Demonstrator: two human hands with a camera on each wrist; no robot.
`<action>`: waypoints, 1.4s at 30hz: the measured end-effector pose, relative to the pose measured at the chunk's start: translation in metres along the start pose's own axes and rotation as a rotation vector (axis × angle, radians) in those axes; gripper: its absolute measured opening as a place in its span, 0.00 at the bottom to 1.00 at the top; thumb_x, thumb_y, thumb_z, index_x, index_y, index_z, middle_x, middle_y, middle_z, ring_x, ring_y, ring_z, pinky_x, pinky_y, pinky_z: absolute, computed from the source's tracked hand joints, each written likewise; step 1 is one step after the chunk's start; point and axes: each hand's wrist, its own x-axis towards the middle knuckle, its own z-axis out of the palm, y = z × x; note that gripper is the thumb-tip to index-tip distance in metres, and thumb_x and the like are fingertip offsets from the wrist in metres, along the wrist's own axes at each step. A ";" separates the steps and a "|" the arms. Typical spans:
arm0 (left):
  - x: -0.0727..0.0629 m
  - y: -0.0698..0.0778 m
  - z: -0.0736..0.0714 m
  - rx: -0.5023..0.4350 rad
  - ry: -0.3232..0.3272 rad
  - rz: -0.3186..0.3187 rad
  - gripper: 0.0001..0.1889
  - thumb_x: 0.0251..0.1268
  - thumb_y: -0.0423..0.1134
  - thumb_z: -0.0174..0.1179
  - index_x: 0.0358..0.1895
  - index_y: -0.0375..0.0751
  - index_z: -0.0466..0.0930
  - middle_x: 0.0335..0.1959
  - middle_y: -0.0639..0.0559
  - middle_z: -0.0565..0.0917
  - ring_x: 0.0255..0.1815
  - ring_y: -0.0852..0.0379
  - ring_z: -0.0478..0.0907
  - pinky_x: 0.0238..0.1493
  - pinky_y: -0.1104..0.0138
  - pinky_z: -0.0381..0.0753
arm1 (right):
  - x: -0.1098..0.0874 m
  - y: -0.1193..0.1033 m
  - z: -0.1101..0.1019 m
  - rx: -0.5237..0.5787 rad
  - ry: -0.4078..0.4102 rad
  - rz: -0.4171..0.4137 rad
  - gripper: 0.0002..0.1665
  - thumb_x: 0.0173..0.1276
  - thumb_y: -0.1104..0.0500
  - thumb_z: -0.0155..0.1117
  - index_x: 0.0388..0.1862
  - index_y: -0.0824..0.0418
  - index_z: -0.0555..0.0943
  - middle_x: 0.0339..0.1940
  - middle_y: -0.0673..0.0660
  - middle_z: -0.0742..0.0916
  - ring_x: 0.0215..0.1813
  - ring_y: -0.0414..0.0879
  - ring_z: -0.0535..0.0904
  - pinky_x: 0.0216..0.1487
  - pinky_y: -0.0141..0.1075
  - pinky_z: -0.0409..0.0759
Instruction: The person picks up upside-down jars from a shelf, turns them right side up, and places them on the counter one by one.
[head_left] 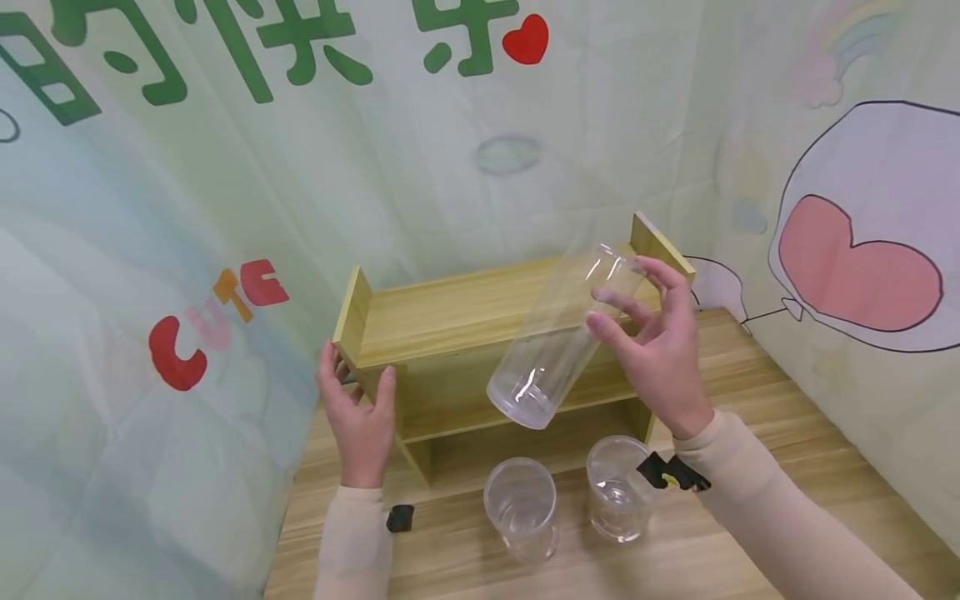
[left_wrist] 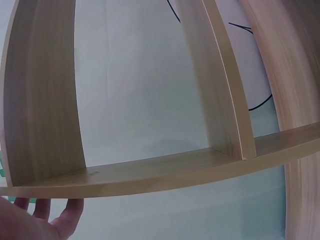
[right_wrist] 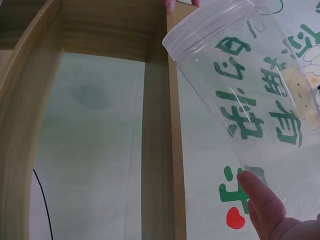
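Observation:
My right hand point(head_left: 660, 350) holds a tall clear cup point(head_left: 543, 358) near its upper end, thumb on one side and fingers on the other. The cup tilts in the air before a wooden shelf point(head_left: 450, 321), its thick end down to the left. In the right wrist view, the thumb and part of that hand point(right_wrist: 270, 210) show against the clear cup point(right_wrist: 240, 95). At the shelf's left side panel, my left hand point(head_left: 360, 425) grips the edge between thumb and fingers. Its fingertips point(left_wrist: 75, 210) touch the panel's outer side in the left wrist view.
Two clear cups, one on the left point(head_left: 521, 508) and one on the right point(head_left: 618, 492), stand on the wooden table point(head_left: 450, 550) before the shelf. Printed cloth point(head_left: 420, 183) hangs close behind the shelf and along both sides. The shelf has raised end panels point(head_left: 663, 250).

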 end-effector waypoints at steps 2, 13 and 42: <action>-0.001 -0.004 -0.002 0.002 0.001 0.005 0.41 0.65 0.30 0.63 0.78 0.43 0.50 0.72 0.49 0.62 0.65 0.53 0.63 0.58 0.50 0.70 | -0.005 0.002 0.002 0.006 -0.002 0.013 0.40 0.59 0.81 0.63 0.68 0.62 0.63 0.70 0.62 0.63 0.55 0.61 0.79 0.41 0.40 0.85; -0.004 0.017 -0.001 -0.001 0.011 0.033 0.39 0.64 0.25 0.61 0.75 0.35 0.52 0.70 0.40 0.63 0.63 0.48 0.65 0.56 0.52 0.71 | -0.022 0.013 0.008 0.057 -0.002 0.053 0.41 0.57 0.85 0.60 0.67 0.64 0.63 0.67 0.66 0.65 0.54 0.61 0.79 0.42 0.40 0.85; -0.056 0.018 0.000 -0.196 0.025 0.342 0.37 0.49 0.19 0.61 0.66 0.20 0.57 0.60 0.29 0.66 0.60 0.38 0.65 0.54 0.61 0.74 | -0.055 0.032 0.021 0.128 0.059 0.216 0.38 0.62 0.82 0.59 0.67 0.61 0.60 0.67 0.63 0.64 0.55 0.59 0.80 0.42 0.45 0.85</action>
